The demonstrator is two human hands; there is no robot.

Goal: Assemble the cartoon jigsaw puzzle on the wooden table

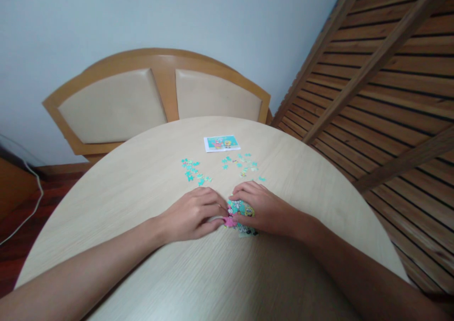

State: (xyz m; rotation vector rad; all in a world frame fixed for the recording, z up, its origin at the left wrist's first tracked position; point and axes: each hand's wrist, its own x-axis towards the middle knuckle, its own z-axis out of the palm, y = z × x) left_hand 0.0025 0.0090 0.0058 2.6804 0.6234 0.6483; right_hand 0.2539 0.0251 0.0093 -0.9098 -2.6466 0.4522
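Observation:
A partly joined jigsaw puzzle point(239, 209), turquoise with pink and yellow cartoon figures, lies flat on the table between my hands. My left hand point(198, 213) is at its left edge, with curled fingers and thumb closed on the pink part there; whether they pinch a single piece is hidden. From the right, my right hand point(264, 207) lies over the puzzle, its fingers on the top edge and its thumb across the lower part, holding it. The palm hides much of the puzzle's right side.
Loose jigsaw pieces point(190, 169) lie beyond my left hand, and more loose pieces point(244, 162) beyond my right. Behind them is a reference picture card point(222, 143). The round wooden table point(149, 273) faces a padded bench point(117, 106). A slatted wooden screen point(383, 84) stands at right.

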